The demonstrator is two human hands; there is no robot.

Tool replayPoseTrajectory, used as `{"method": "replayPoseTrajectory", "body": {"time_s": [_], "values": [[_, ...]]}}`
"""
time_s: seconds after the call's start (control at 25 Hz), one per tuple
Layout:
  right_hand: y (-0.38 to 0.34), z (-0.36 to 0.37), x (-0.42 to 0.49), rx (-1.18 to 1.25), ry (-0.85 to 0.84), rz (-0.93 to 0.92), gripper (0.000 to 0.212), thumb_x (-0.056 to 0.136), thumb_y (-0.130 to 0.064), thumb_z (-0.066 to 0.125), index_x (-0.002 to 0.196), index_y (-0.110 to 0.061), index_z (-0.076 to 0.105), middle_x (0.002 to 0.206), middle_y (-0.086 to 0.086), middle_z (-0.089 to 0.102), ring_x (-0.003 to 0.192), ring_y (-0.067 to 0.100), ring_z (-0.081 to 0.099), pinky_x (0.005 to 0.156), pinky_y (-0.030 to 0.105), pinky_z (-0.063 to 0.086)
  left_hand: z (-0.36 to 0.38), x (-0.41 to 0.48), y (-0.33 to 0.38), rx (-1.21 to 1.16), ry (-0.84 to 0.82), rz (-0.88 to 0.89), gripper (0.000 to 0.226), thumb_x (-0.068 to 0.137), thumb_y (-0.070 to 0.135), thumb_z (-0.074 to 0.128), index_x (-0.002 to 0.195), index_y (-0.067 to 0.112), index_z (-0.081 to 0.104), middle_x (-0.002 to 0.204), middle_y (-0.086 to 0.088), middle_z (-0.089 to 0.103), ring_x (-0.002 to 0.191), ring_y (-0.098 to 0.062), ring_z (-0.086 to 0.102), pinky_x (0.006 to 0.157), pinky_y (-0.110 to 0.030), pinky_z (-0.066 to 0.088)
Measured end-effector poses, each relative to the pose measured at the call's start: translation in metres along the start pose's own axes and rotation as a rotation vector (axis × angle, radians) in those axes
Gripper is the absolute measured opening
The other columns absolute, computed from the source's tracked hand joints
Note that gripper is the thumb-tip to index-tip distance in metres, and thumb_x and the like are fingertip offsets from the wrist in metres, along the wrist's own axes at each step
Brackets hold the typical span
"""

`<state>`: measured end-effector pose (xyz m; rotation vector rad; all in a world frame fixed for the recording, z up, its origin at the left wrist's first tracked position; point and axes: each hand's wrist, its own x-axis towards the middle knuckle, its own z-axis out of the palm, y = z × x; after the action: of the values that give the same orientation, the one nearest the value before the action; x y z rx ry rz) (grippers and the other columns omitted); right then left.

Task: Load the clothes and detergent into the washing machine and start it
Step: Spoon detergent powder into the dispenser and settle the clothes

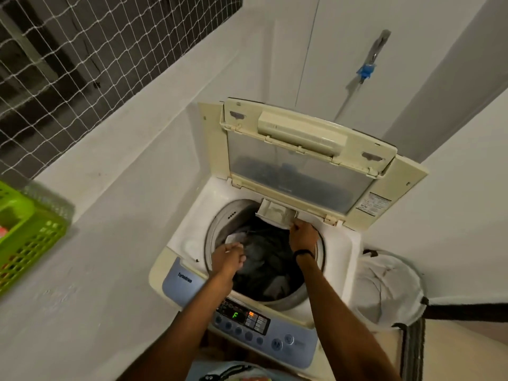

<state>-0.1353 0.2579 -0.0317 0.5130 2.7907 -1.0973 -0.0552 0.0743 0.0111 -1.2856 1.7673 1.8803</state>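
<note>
**Right hand [302, 237] closed on the detergent drawer [276, 213], left hand [229, 259] closed on a small white item [233, 246]**

Fingers of the right hand are curled onto the front right corner of the detergent drawer, which is pulled out over the back edge of the opening. The small white item is pinched by the left hand above the near left side of the opening; what it is cannot be made out.

The washing machine [192, 226] is seen from above, with its lid [299, 171] folded up and back. Dark clothes [269, 257] with some pale pieces are heaped inside the drum [217, 224], so loading is judged to be done or nearly so. A white laundry bag [384, 287] is slumped just beside the machine on the right, and a green basket [30, 243] is set on the ledge well to the left. On the control panel [247, 320] a green "F" is lit on the display [235, 315], so the power is taken to be on.

Detergent is judged to be the step in hand; whether any has been put in cannot be told. The drawer is still to be pushed in, the lid lowered and the cycle started.
</note>
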Motion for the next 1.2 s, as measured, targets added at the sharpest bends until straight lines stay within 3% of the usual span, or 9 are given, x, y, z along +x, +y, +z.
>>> {"method": "replayPoseTrajectory", "body": {"time_s": [0.12,0.28,0.48,0.64,0.76,0.88,1.0,1.12,1.2], "values": [[0.009,0.001,-0.004,-0.055,0.060,-0.151,0.031,0.084,0.005,0.053,0.106,-0.001,0.073,0.098,0.021,0.073,0.093,0.039,0.067,0.084,0.039,0.053,0.017,0.003,-0.003,-0.007,0.017,-0.031,0.010,0.092,0.007,0.059,0.088,0.011,0.067,0.071,-0.006,0.064,0.058,-0.012,0.059,0.056,-0.023,0.049],[0.018,0.001,-0.001,0.007,0.068,-0.131,0.028,0.085,0.003,0.053,0.099,-0.005,0.075,0.095,0.017,0.074,0.091,0.036,0.067,0.081,0.036,0.054,0.028,-0.001,-0.007,-0.005,0.021,-0.034,0.011,0.092,0.008,0.059,0.087,0.011,0.068,0.069,-0.005,0.065,0.055,-0.011,0.060,0.053,-0.023,0.049],[-0.011,-0.029,-0.008,0.692,-0.040,0.346,0.019,0.089,-0.011,0.060,0.077,-0.010,0.074,0.076,0.007,0.072,0.072,0.022,0.065,0.069,0.029,0.052,0.010,-0.011,0.005,-0.136,-0.003,-0.069,0.010,0.090,0.003,0.060,0.094,0.007,0.069,0.068,-0.006,0.065,0.056,-0.012,0.059,0.055,-0.023,0.049],[-0.076,-0.057,-0.040,1.287,-0.263,0.402,0.005,0.088,0.002,0.063,0.090,0.002,0.069,0.093,0.017,0.071,0.088,0.026,0.068,0.074,0.026,0.061,-0.027,-0.030,0.028,-0.322,0.000,-0.054,0.012,0.091,0.000,0.058,0.088,0.007,0.067,0.068,-0.005,0.064,0.061,-0.015,0.059,0.061,-0.025,0.049],[-0.147,-0.058,-0.072,1.221,-0.520,0.237,0.011,0.088,0.002,0.062,0.095,0.002,0.070,0.098,0.018,0.072,0.093,0.024,0.070,0.081,0.028,0.060,-0.070,-0.044,0.046,-0.476,0.028,-0.058,0.012,0.088,-0.001,0.058,0.084,0.006,0.067,0.059,-0.005,0.063,0.051,-0.014,0.055,0.056,-0.026,0.045],[-0.230,-0.054,-0.115,1.061,-0.776,0.077,0.015,0.088,0.001,0.061,0.099,0.001,0.070,0.091,0.015,0.076,0.086,0.022,0.073,0.071,0.021,0.059,-0.124,-0.064,0.058,-0.541,0.058,0.015,0.014,0.087,-0.002,0.056,0.080,0.005,0.066,0.061,-0.011,0.057,0.050,-0.018,0.049,0.047,-0.025,0.039],[-0.308,-0.033,-0.169,0.888,-0.967,-0.146,0.015,0.089,0.002,0.060,0.100,0.003,0.071,0.088,0.019,0.076,0.079,0.022,0.075,0.068,0.021,0.058,-0.179,-0.087,0.060,-0.634,0.087,0.087,0.015,0.091,-0.004,0.055,0.084,0.004,0.066,0.070,-0.012,0.063,0.057,-0.020,0.058,0.051,-0.025,0.047],[-0.374,0.005,-0.218,0.719,-1.040,-0.404,0.014,0.088,0.005,0.063,0.099,0.008,0.071,0.076,0.016,0.076,0.067,0.019,0.073,0.061,0.023,0.058,-0.231,-0.099,0.050,-0.688,0.141,0.112,0.014,0.092,-0.005,0.055,0.089,0.003,0.066,0.068,-0.010,0.064,0.056,-0.019,0.060,0.055,-0.027,0.047],[-0.408,0.036,-0.240,0.459,-0.899,-0.678,0.013,0.088,0.000,0.066,0.098,0.002,0.075,0.073,0.004,0.076,0.066,0.014,0.070,0.064,0.025,0.058,-0.257,-0.103,0.041,-0.727,0.161,0.121,0.014,0.091,-0.006,0.054,0.090,0.003,0.065,0.063,-0.008,0.063,0.051,-0.016,0.058,0.055,-0.028,0.044]]}}
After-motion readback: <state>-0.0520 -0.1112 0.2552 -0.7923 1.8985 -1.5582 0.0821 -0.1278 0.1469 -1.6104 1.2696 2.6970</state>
